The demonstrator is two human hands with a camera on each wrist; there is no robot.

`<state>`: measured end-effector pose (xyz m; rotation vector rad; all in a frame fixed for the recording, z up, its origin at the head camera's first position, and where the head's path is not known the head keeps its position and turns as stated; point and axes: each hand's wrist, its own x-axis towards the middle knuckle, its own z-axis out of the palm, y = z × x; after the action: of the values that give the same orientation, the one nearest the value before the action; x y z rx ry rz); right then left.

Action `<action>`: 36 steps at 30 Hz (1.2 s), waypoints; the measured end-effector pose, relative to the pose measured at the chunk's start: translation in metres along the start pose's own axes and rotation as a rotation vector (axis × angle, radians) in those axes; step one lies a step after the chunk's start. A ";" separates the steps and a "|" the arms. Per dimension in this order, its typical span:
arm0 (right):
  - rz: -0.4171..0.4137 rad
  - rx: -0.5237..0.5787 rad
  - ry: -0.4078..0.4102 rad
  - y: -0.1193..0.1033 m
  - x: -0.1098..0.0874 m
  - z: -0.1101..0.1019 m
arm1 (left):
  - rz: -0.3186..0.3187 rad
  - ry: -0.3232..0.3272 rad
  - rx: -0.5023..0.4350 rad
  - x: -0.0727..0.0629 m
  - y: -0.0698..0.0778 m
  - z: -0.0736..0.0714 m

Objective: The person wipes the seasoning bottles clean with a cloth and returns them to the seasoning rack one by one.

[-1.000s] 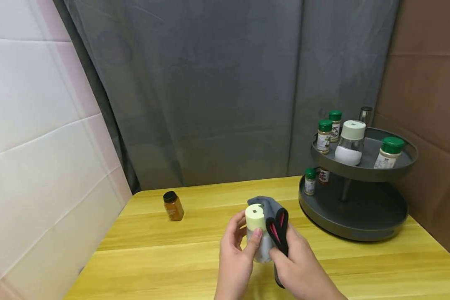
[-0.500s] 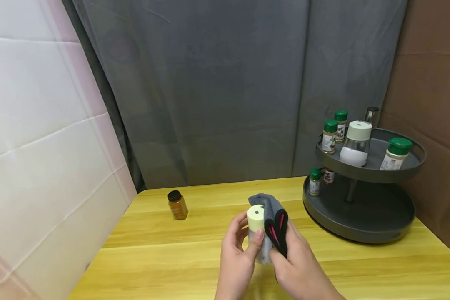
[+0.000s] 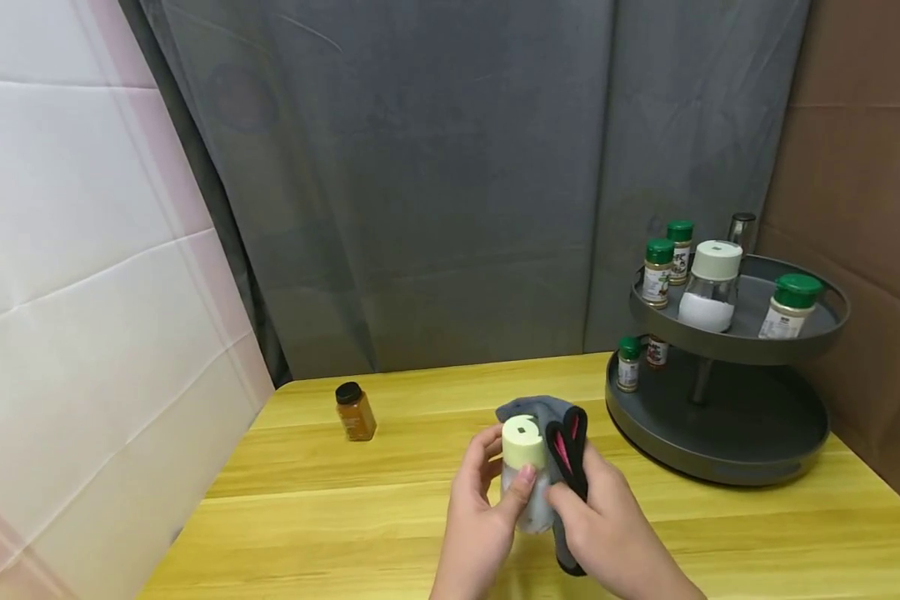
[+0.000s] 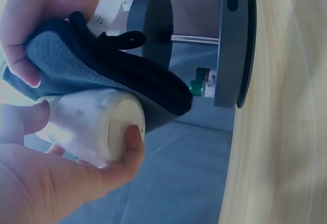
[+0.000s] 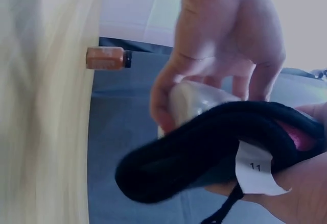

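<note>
My left hand [image 3: 483, 517] grips a clear seasoning jar [image 3: 536, 504] with a pale green cap, its thumb on the front and fingers round the back. A folded grey cloth [image 3: 543, 410] with black edging and pink inside lies against the jar's right side, held by my right hand [image 3: 607, 521]. In the left wrist view the cloth [image 4: 76, 63] presses along the jar [image 4: 87, 122], and a fingertip of the left hand touches one end. A white tag [image 5: 258, 168] marked 11 hangs from the cloth in the right wrist view.
A two-tier dark grey turntable rack [image 3: 720, 467] stands at the right, bearing several green-capped spice bottles and a larger jar [image 3: 708, 287] of white powder. An orange-brown spice bottle [image 3: 356, 417] with a black cap stands at the back left of the wooden table [image 3: 330, 533].
Both hands, with the jar and cloth, have shifted slightly right and down. The lower end of the cloth shows again below the right hand. The spice bottle and rack stay put.
</note>
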<state>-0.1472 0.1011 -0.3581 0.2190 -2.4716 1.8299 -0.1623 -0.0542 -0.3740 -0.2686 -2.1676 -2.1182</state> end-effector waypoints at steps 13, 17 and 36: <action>0.057 0.012 -0.113 0.006 0.002 0.009 | 0.034 0.090 -0.120 0.004 0.000 -0.003; 0.080 0.013 -0.080 0.000 0.003 0.006 | 0.027 0.046 -0.070 0.003 -0.003 -0.003; -0.017 0.027 -0.065 -0.006 0.003 0.006 | 0.045 0.016 -0.096 0.001 -0.002 -0.003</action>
<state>-0.1488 0.0936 -0.3534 0.3049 -2.4804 1.8799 -0.1635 -0.0570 -0.3761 -0.3038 -2.0346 -2.1959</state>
